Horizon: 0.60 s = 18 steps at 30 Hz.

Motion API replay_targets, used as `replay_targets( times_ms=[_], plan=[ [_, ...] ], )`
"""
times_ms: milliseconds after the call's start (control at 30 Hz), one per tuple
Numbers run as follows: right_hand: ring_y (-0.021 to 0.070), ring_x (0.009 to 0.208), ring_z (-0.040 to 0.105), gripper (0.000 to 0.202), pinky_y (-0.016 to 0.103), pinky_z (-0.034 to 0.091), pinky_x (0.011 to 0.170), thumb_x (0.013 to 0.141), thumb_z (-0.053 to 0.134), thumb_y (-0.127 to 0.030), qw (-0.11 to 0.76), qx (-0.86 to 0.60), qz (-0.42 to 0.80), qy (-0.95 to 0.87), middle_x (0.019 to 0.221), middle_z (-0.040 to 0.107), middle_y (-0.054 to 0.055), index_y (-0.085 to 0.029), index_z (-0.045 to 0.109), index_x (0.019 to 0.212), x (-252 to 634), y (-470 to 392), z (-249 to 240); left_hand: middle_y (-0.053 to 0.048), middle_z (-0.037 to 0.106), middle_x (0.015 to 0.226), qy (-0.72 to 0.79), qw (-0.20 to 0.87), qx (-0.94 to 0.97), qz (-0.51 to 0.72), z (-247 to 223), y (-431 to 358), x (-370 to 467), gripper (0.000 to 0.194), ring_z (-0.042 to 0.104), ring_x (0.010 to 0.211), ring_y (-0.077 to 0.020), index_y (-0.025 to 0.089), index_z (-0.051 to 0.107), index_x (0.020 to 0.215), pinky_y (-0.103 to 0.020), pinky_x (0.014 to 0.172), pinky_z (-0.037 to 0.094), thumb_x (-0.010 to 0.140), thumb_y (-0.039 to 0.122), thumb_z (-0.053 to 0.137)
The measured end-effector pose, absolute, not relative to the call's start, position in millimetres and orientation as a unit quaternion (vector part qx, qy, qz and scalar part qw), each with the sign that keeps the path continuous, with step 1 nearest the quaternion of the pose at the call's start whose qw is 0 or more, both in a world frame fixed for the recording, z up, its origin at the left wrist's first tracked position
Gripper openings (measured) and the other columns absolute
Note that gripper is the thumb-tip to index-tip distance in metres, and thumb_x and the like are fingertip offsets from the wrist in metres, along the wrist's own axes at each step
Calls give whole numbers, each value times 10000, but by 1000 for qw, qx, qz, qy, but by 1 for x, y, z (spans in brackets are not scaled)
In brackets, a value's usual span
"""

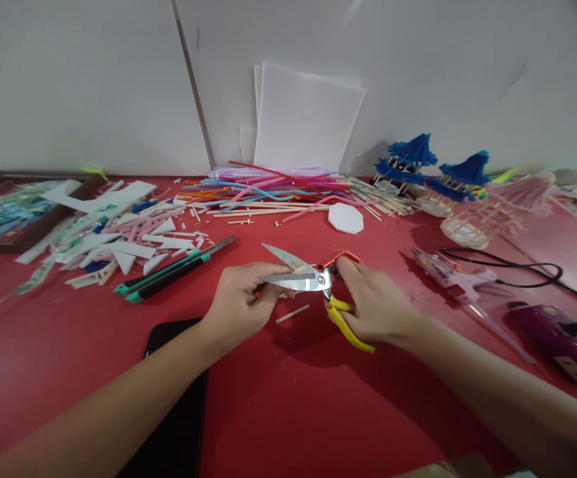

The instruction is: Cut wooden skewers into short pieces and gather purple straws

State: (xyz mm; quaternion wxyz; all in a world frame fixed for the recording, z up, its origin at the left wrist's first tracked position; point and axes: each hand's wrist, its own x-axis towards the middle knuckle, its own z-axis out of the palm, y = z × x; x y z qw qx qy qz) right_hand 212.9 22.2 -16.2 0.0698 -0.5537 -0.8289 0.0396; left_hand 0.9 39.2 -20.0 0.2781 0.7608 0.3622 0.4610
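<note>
My right hand (378, 305) is closed around the scissors (303, 283), which have one red and one yellow handle. Their blades are spread and point left, towards my left hand (241, 302). Those left fingers are pinched on a thin wooden stick (299, 269), whose pale end shows between the blades. The blades and fingers hide the rest of it. A short cut piece of stick (293, 314) lies on the red table (268, 411) just under the scissors.
A green utility knife (168, 272) and paper scraps (129, 245) lie left, above a black phone (178, 392). Pipe cleaners (268, 186), a white octagon (346, 218) and blue-roofed models (412, 159) line the back. A glue gun (455, 275) with its cord and a purple power strip (557, 342) are right.
</note>
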Motion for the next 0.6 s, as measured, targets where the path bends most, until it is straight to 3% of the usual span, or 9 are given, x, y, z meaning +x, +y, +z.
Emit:
replay_targets(
  times_ms=[233,433,600],
  plan=[
    [201,632,522,253,274,281,530,725,460,-393,69,-552,42,-830,732,556,67,-173,421,843,213,22,-18,-3,673,595,365,282,762,454,-22,40,1,224,619,521,-117,154,639,790,-182,477,466,720,30,466],
    [202,638,526,212,276,287,539,701,458,-347,52,-548,44,-834,736,562,69,-181,415,826,217,26,-18,11,632,567,360,327,787,380,-16,43,0,217,572,506,-94,156,606,614,-172,480,422,720,29,465],
    [205,644,523,205,286,306,556,688,460,-330,47,-529,44,-846,740,558,68,-184,418,825,223,31,-19,0,665,630,362,411,766,336,-19,44,1,194,590,562,-105,163,631,656,-187,510,442,794,132,499]
  ],
)
